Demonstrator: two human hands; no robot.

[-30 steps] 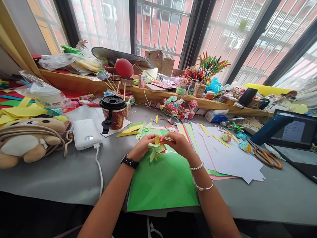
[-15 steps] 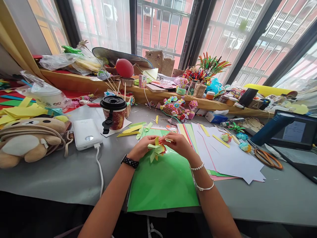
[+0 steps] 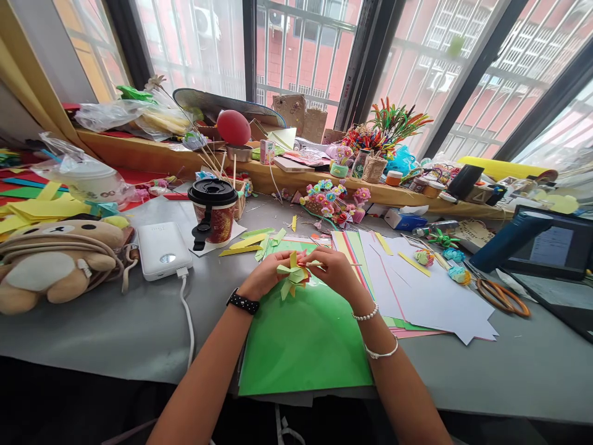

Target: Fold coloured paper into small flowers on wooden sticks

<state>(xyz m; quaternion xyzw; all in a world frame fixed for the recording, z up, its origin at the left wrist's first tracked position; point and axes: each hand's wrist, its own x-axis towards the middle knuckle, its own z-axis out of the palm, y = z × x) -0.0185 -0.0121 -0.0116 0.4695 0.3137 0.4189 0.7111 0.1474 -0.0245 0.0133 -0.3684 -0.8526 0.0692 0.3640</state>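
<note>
Both my hands meet over the top of a green paper sheet (image 3: 303, 343) on the grey table (image 3: 115, 327). My left hand (image 3: 265, 275) is closed on a small folded paper piece (image 3: 293, 277) made of light green, yellow and pink strips. My right hand (image 3: 334, 267) pinches the same piece from the right, with a thin strip end sticking out between its fingers. A black watch sits on my left wrist, bead bracelets on my right.
A lidded coffee cup (image 3: 212, 208) and a white power bank (image 3: 164, 250) with its cable stand to the left, beside a plush bear bag (image 3: 53, 256). White and coloured sheets (image 3: 430, 293), orange-handled scissors (image 3: 503, 295) and small paper flowers lie right. The sill holds craft clutter.
The hands and the folded piece have shifted very slightly up the green sheet; the fingers keep working the strips. Nothing else has moved.
</note>
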